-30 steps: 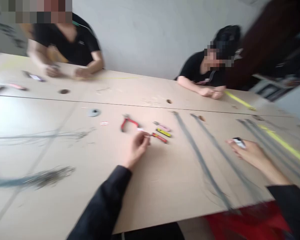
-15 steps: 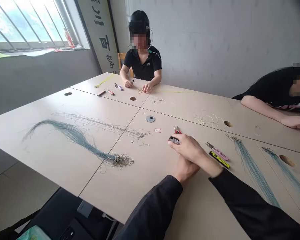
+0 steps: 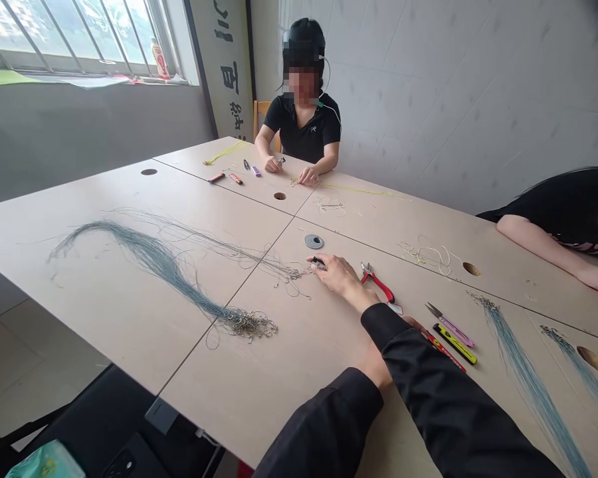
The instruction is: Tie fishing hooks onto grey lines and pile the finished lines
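Observation:
My right hand (image 3: 336,275) reaches across in front of the left and pinches a small black-and-silver tool (image 3: 318,263), whose kind I cannot make out. Just left of it lie the hook ends of a thin bundle of snelled fishing hooks (image 3: 292,273). My left hand (image 3: 375,364) rests lower down, mostly covered by the right sleeve, so its fingers are hidden. Beyond the right forearm are red-handled pliers (image 3: 381,287) and a red utility knife (image 3: 446,352). A thick bundle of hooks on blue-green line (image 3: 179,272) is spread out to the left.
A grey disc (image 3: 313,241) sits behind my right hand. Pink snips (image 3: 451,325), a yellow utility knife (image 3: 455,344) and two more line bundles (image 3: 521,378) lie at right. One co-worker (image 3: 301,126) handles hooks across the table; another person (image 3: 568,232) leans in at right.
My right hand has moved left and forward with the small tool, away from my left hand and toward the thin hook bundle. The pliers and red knife are now uncovered. The view has shifted slightly.

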Demonstrator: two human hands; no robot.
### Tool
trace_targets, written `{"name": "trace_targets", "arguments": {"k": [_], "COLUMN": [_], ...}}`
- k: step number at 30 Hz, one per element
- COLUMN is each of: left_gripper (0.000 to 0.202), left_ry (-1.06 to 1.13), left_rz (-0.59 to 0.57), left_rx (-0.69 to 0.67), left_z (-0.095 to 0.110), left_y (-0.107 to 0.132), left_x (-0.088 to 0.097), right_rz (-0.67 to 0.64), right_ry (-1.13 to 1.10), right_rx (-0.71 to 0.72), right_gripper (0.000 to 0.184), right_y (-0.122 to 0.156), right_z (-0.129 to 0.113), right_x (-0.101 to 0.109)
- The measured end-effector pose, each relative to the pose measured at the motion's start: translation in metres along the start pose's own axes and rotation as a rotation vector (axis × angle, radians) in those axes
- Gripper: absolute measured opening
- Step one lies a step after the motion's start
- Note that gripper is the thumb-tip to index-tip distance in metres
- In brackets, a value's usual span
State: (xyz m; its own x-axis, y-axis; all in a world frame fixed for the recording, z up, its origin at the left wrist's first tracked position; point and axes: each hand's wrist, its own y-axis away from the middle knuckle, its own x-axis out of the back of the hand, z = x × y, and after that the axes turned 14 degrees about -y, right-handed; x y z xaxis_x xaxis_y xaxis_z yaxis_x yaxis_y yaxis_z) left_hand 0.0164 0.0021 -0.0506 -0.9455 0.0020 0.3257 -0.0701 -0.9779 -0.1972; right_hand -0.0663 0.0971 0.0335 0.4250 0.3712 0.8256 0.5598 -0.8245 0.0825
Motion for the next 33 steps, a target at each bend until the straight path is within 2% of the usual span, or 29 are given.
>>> {"name": "trace_targets", "arguments": {"k": [4,9,14,18,27,33], "left_gripper": [0.02,0.021,0.026,0.028,0.021,0.018], "left_ry": [0.173,0.27,0.299,0.27,0.243,0.285], "left_rz": [0.005,0.015,-0.015,-0.015,0.044,0.027], "left_rx": [-0.009,-0.018,-0.044,-0.008,0.108,0.101], "left_z": [-0.006,-0.009,-0.007,-0.006,-0.013,0.001], "left_y": [-0.001,-0.003,-0.003,-0.002,-0.01,-0.002], "left_x": [-0.006,-0.007,-0.001,0.003,-0.01,0.005], "right_rz": [-0.026,-0.05,-0.046,-0.032,-0.081,-0.067], "right_ry": [0.057,0.102,0.087,0.036,0.013,-0.037], "right_rx": [0.026,0.013,-0.02,-0.001,0.011,-0.036], "right_gripper": [0.026,0.022,0.023,0.027,0.021,0.019], "right_y": [0.0,0.003,0.011,0.011,-0.002,0.009], "right_z": [-0.004,-0.004,0.005,0.008,0.0,0.002], "right_x": [-0.003,0.0,0.009,0.009,-0.002,0.01]}}
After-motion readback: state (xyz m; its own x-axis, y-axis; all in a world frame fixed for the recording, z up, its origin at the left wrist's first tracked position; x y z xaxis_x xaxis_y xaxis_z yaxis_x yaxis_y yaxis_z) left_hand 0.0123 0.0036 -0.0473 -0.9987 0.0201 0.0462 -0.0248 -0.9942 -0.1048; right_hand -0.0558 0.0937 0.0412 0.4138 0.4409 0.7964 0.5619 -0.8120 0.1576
